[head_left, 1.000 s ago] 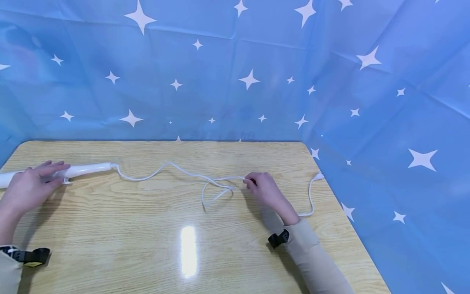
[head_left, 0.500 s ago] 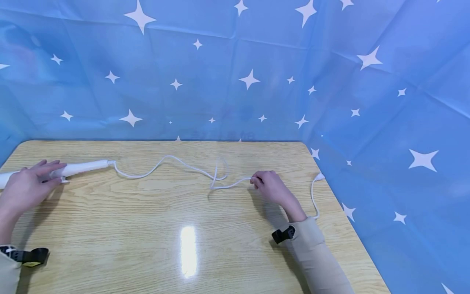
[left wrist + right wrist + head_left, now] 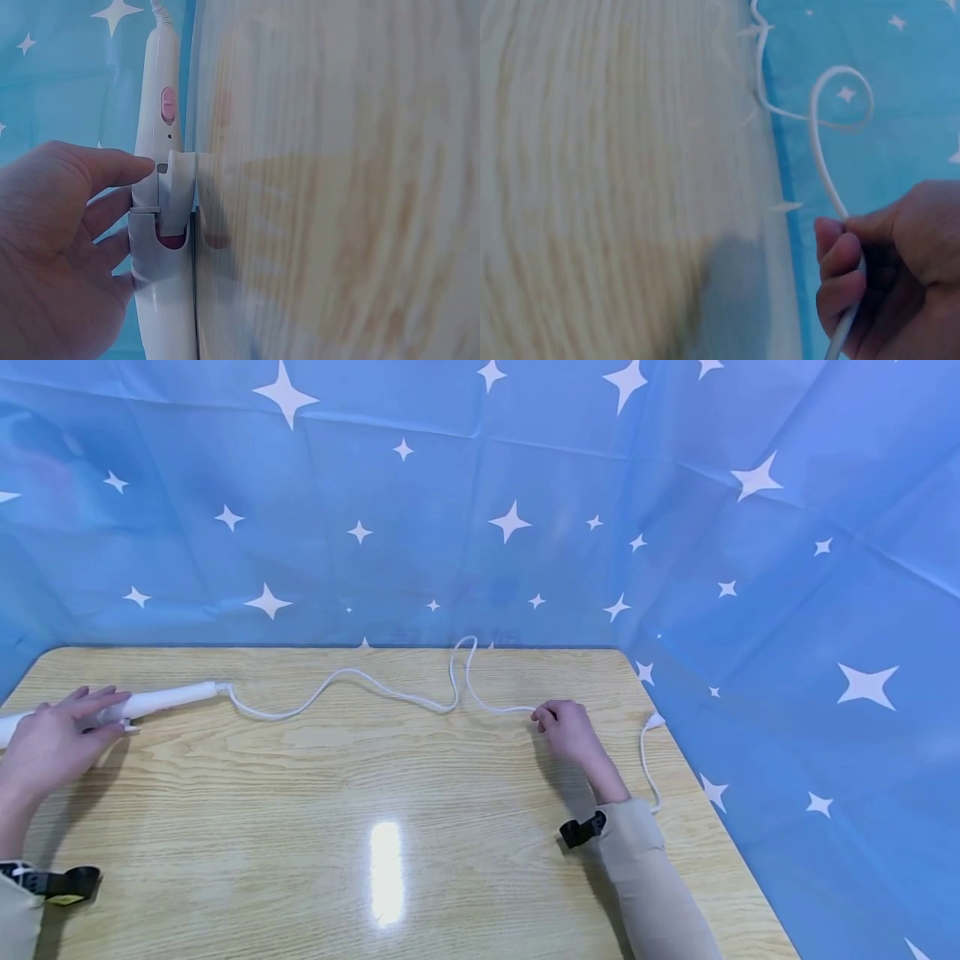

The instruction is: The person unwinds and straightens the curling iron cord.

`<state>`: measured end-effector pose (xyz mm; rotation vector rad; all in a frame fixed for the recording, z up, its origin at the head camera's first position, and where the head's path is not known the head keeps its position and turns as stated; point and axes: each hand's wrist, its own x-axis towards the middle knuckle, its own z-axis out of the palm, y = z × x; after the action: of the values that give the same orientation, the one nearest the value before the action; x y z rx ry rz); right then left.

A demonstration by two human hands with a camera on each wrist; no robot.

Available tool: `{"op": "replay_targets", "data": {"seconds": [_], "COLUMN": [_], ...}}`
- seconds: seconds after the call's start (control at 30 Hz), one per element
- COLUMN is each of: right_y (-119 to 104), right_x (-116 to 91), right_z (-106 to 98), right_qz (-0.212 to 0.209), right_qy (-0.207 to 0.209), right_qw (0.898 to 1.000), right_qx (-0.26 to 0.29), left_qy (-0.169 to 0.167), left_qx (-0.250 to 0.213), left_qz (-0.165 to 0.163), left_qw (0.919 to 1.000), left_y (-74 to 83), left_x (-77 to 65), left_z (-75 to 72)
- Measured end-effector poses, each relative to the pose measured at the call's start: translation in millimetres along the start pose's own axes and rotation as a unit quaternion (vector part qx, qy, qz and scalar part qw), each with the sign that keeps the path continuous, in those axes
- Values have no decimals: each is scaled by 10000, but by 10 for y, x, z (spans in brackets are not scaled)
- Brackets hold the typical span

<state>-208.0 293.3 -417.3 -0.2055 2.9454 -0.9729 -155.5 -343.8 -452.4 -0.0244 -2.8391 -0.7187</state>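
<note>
A white curling iron (image 3: 171, 697) lies at the left of the table. My left hand (image 3: 56, 739) holds it around the middle, thumb on the near side and fingers on the far side. A pink switch (image 3: 168, 105) and a clamp lever (image 3: 178, 191) show on it in the left wrist view. Its white cord (image 3: 405, 697) runs rightward across the table and rises in a loop near the back edge. Between thumb and curled fingers, my right hand (image 3: 573, 735) pinches the cord. The cord's plug (image 3: 655, 720) lies near the right edge, with part of the cord hidden under the forearm.
The wooden table (image 3: 300, 827) ends at the back and right against a blue curtain (image 3: 420, 493) with white stars. A bright light reflection (image 3: 386, 872) shows on the tabletop near the front.
My right hand has moved right and slightly back with the cord. The crossed tangle in the middle has opened into a raised loop. The curling iron has shifted slightly left; my left hand barely moved.
</note>
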Motion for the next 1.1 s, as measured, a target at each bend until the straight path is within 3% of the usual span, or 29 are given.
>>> {"op": "replay_targets", "data": {"seconds": [0.2, 0.47, 0.73, 1.1], "right_y": [146, 235, 211, 119], "right_x": [54, 52, 26, -85], "right_z": [23, 43, 50, -59], "right_qz": [461, 728, 658, 190], "right_qy": [411, 799, 431, -223], "right_qw": [9978, 9917, 9894, 9843], "right_qx": [-243, -695, -1219, -1740], "left_qy": [32, 73, 148, 174], "left_qx": [-56, 7, -140, -121], "left_qz": [-26, -157, -278, -265], "left_qw": [10000, 9998, 9994, 9994], "left_y": [3, 35, -67, -56], "left_x": [-13, -3, 37, 51], "left_z": [3, -16, 32, 13]}}
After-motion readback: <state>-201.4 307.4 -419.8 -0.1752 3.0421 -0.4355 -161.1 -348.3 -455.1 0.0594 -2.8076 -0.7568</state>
